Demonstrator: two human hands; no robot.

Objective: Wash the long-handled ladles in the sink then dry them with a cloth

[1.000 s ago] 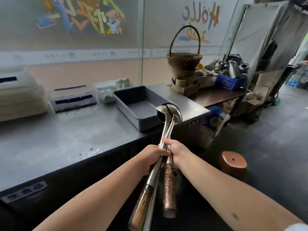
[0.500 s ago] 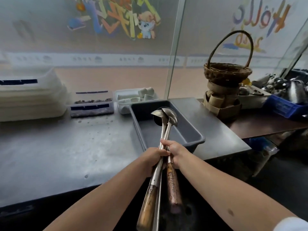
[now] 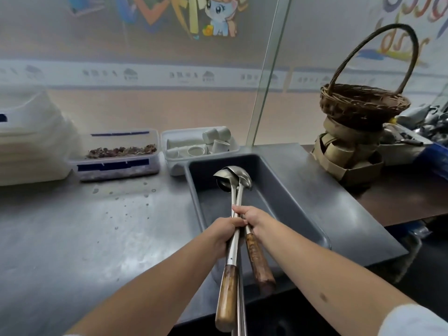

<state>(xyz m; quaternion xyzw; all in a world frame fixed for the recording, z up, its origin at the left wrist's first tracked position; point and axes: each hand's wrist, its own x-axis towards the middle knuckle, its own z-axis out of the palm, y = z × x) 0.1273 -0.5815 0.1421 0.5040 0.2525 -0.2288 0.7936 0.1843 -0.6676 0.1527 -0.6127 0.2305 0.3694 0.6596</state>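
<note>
Very little lettering can be read. On the pale wall behind the upright glass partition pane [image 3: 268, 76], large colourful hand-drawn letters show: right of the pane, above the dark woven wicker basket with a tall hoop handle [image 3: 363, 103], purple, red and orange cursive strokes are cut off by the frame edge and spell nothing certain. Left of the pane, blue, orange and yellow strokes beside a blue cartoon pony figure [image 3: 221, 15] are likewise cropped. A white band [image 3: 145, 75] along the wall carries small grey marks with house-like icons, too blurred to read
</note>
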